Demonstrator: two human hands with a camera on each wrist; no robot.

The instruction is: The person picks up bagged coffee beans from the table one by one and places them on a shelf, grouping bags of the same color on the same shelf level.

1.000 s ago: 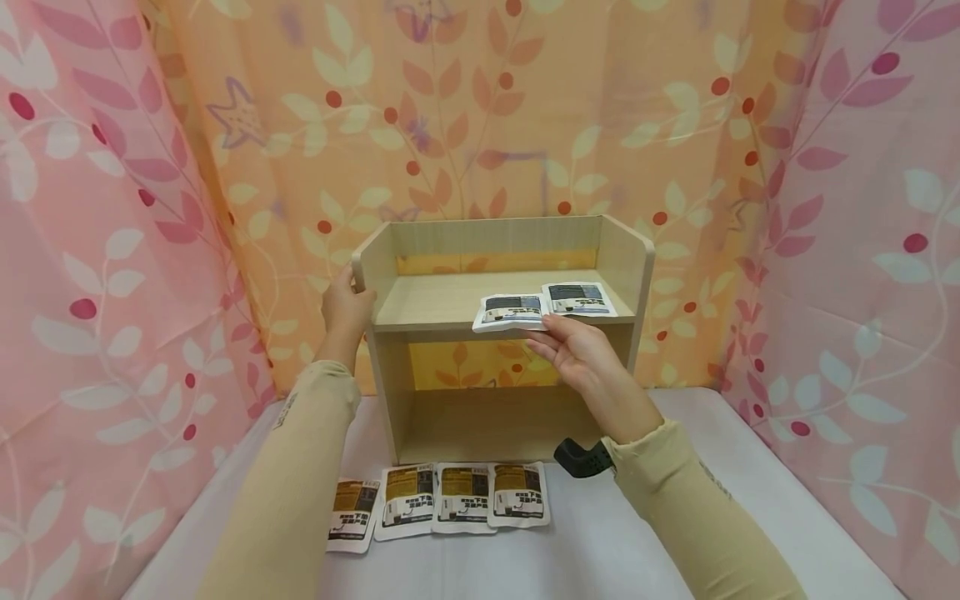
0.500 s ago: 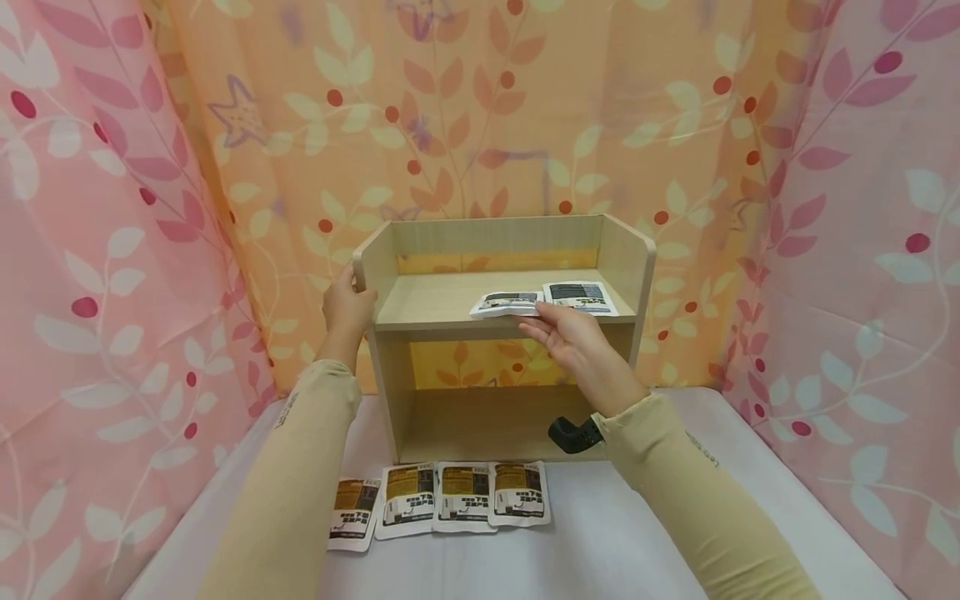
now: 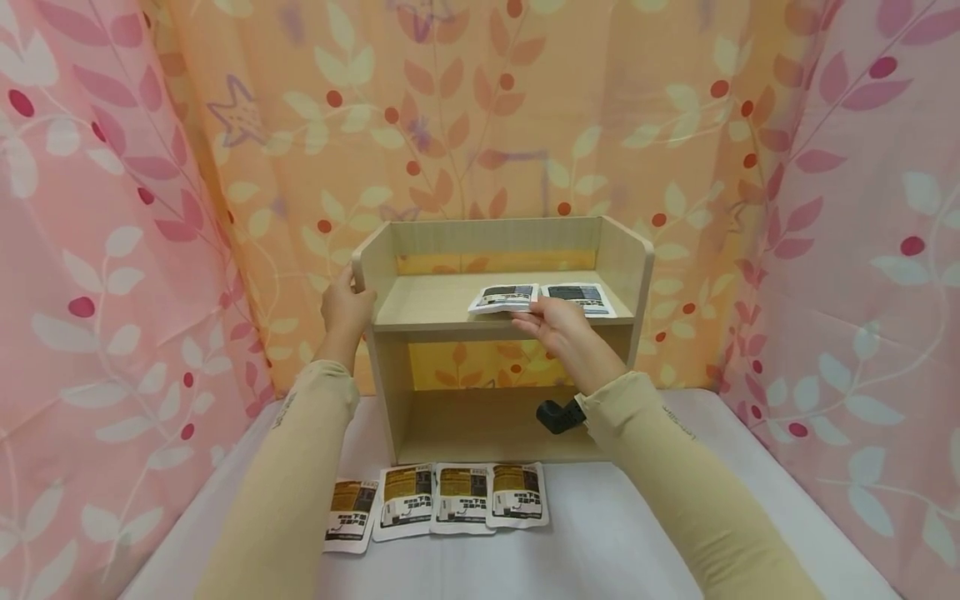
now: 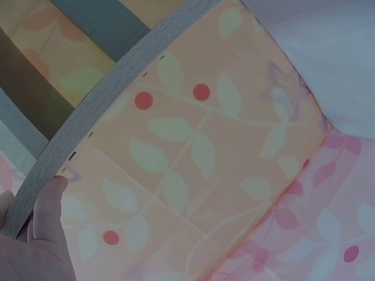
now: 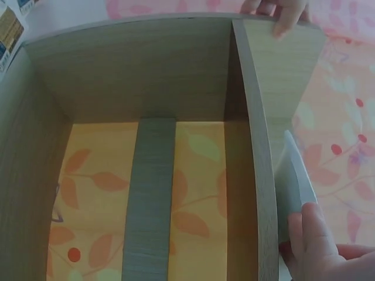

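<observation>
The sachet (image 3: pixel 504 297) you're pinching lies on the upper board of the wooden shelf (image 3: pixel 420 302), just beside a second sachet (image 3: pixel 577 297). Your right hand (image 3: pixel 557 323) grips its near edge; only the right wrist view shows it edge-on. Your left hand (image 3: pixel 347 307) clasps the shelf's left side panel.

Print on the packets (image 3: pixel 438 497) — and on the two shelf packets (image 3: pixel 542 297) — too small to read
</observation>
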